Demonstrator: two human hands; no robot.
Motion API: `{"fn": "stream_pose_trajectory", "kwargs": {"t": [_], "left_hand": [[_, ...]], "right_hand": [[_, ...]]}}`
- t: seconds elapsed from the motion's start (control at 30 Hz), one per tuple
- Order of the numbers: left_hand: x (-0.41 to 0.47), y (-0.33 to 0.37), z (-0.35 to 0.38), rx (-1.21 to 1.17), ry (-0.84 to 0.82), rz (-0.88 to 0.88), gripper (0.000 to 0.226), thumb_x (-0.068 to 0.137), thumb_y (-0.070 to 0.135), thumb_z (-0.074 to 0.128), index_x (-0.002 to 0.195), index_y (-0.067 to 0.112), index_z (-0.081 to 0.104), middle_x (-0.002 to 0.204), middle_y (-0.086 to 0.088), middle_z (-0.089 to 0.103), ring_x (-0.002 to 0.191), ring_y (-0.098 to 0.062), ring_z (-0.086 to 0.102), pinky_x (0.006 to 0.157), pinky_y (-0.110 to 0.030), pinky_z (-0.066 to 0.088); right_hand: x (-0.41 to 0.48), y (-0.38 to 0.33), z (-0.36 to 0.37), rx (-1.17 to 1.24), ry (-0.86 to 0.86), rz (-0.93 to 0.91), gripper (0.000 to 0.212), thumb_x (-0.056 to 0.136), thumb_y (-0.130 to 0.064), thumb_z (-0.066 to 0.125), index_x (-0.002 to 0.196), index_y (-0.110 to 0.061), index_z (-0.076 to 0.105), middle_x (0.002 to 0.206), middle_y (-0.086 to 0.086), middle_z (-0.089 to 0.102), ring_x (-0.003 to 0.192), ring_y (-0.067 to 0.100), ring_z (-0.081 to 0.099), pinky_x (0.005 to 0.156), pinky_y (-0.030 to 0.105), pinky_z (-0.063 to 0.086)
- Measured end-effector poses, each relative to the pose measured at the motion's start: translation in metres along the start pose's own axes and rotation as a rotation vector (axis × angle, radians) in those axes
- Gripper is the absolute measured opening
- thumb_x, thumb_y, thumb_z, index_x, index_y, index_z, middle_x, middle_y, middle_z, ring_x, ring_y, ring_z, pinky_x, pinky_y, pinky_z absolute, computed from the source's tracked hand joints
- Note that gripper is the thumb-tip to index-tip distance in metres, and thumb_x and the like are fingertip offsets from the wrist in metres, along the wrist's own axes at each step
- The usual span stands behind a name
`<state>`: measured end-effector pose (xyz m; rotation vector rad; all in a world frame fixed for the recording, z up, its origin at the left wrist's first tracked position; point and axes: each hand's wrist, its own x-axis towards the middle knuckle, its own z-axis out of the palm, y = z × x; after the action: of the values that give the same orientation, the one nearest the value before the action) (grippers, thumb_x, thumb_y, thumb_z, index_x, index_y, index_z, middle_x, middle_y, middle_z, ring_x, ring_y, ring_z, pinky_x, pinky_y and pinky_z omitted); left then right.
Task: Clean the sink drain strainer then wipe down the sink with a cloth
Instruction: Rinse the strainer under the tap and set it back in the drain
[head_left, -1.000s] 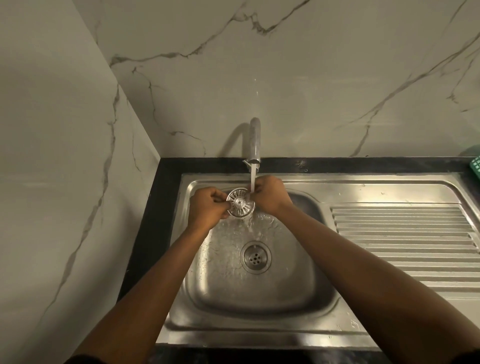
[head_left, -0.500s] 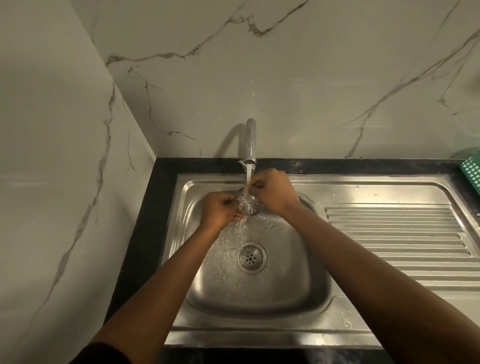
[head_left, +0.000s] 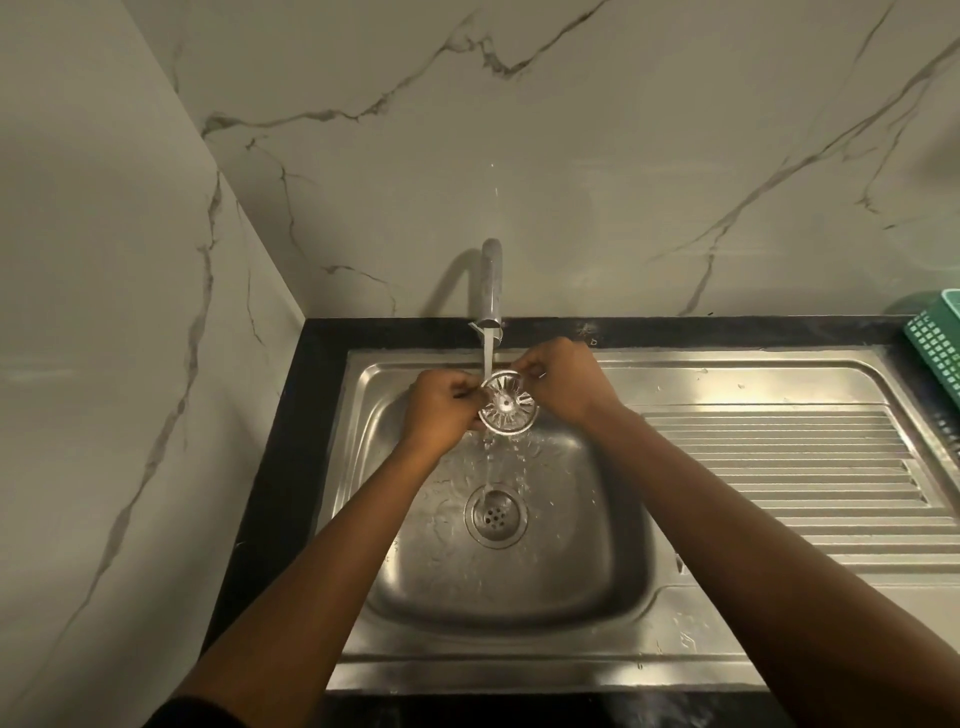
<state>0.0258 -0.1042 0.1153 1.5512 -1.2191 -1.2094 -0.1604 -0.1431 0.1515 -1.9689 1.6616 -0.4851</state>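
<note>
Marble wall (head_left: 571, 156) fills the upper half of your frame and runs down the left side. Below it the black worktop (head_left: 291, 415) frames the steel sink (head_left: 519, 613), whose basin sits at lower centre with the ribbed draining board (head_left: 779, 478) to its right. A green basket (head_left: 937, 343) is cut off at the right edge. The tap (head_left: 491, 283) stands at centre, its water falling into the basin. Your left hand (head_left: 441, 410) and right hand (head_left: 563, 382) meet just under the spout, each pinching one side of the drain strainer (head_left: 507, 401), held tilted in the stream above the basin. The open drain (head_left: 493, 515) lies directly below, wet and splashed.
</note>
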Motion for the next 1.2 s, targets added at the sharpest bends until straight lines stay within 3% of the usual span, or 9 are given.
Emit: {"fn": "stream_pose_trajectory", "kwargs": {"t": [0.1,0.23,0.37,0.5,0.67,0.87,0.97,1.1,1.2], "left_hand": [[-0.004,0.003,-0.008,0.044,0.064,0.03,0.027,0.085,0.011,0.085,0.077,0.036,0.077,0.075,0.007,0.082,0.067,-0.019,0.08,0.062,-0.043,0.068],[-0.011,0.0,-0.021,0.078,0.13,0.092,0.028,0.083,0.01,0.086,0.083,0.037,0.078,0.083,0.003,0.083,0.075,-0.018,0.081,0.071,-0.044,0.068],[-0.02,-0.003,-0.029,0.093,0.185,0.145,0.022,0.08,0.009,0.088,0.09,0.027,0.082,0.077,0.017,0.08,0.076,-0.004,0.079,0.075,-0.034,0.068],[-0.022,-0.003,-0.027,0.055,0.206,0.127,0.017,0.081,0.007,0.087,0.095,0.016,0.083,0.087,0.006,0.083,0.08,-0.009,0.08,0.078,-0.039,0.067],[-0.02,-0.003,-0.014,-0.069,0.204,0.048,0.018,0.083,0.001,0.083,0.091,0.017,0.08,0.091,-0.006,0.083,0.084,-0.021,0.081,0.078,-0.045,0.068],[-0.011,0.003,0.009,-0.254,0.157,-0.038,0.013,0.089,-0.002,0.077,0.102,0.0,0.079,0.097,-0.016,0.082,0.084,-0.024,0.08,0.071,-0.034,0.066],[-0.007,0.006,0.015,-0.209,0.122,-0.032,0.01,0.096,-0.001,0.07,0.098,0.003,0.079,0.092,-0.018,0.079,0.075,-0.024,0.076,0.072,-0.038,0.066],[-0.006,0.009,0.014,-0.175,0.061,-0.021,0.025,0.098,-0.003,0.065,0.084,0.012,0.078,0.082,-0.009,0.078,0.069,-0.02,0.075,0.071,-0.038,0.067],[-0.006,0.009,0.004,-0.117,0.073,-0.011,0.02,0.095,0.0,0.07,0.086,0.015,0.08,0.09,-0.014,0.082,0.071,-0.018,0.079,0.069,-0.039,0.068]], "right_hand": [[-0.002,-0.003,0.01,0.02,-0.029,0.0,0.026,0.088,-0.003,0.069,0.102,-0.018,0.083,0.097,0.001,0.081,0.082,0.013,0.071,0.064,0.012,0.044],[-0.001,-0.011,0.02,0.135,-0.014,0.011,0.017,0.088,-0.005,0.074,0.099,-0.015,0.083,0.092,-0.002,0.079,0.075,0.005,0.068,0.061,0.001,0.041],[0.0,-0.022,0.021,0.202,0.039,-0.018,0.009,0.087,-0.007,0.078,0.086,-0.014,0.083,0.083,-0.006,0.078,0.072,-0.002,0.068,0.065,0.001,0.045],[-0.003,-0.026,0.016,0.279,0.041,-0.051,0.012,0.087,-0.004,0.078,0.086,-0.015,0.083,0.085,-0.006,0.08,0.08,0.002,0.074,0.081,0.014,0.058],[-0.006,-0.02,0.005,0.281,0.075,-0.056,0.02,0.085,-0.002,0.079,0.099,-0.016,0.083,0.092,-0.004,0.08,0.084,0.004,0.074,0.083,0.022,0.06],[-0.006,-0.012,-0.01,0.214,0.104,-0.003,0.021,0.085,-0.006,0.074,0.1,-0.018,0.083,0.09,-0.002,0.081,0.085,0.011,0.075,0.085,0.033,0.062],[-0.008,-0.012,-0.016,0.183,0.15,-0.017,0.019,0.084,-0.008,0.075,0.096,-0.019,0.084,0.087,-0.003,0.081,0.081,0.011,0.075,0.081,0.03,0.062],[-0.009,-0.007,-0.017,0.187,0.186,0.005,0.021,0.084,-0.006,0.073,0.097,-0.017,0.084,0.09,-0.003,0.081,0.08,0.008,0.074,0.077,0.023,0.06],[-0.01,-0.002,-0.01,0.135,0.145,0.008,0.022,0.087,-0.004,0.071,0.1,-0.016,0.083,0.097,-0.002,0.081,0.076,0.004,0.07,0.069,0.01,0.053]]}}
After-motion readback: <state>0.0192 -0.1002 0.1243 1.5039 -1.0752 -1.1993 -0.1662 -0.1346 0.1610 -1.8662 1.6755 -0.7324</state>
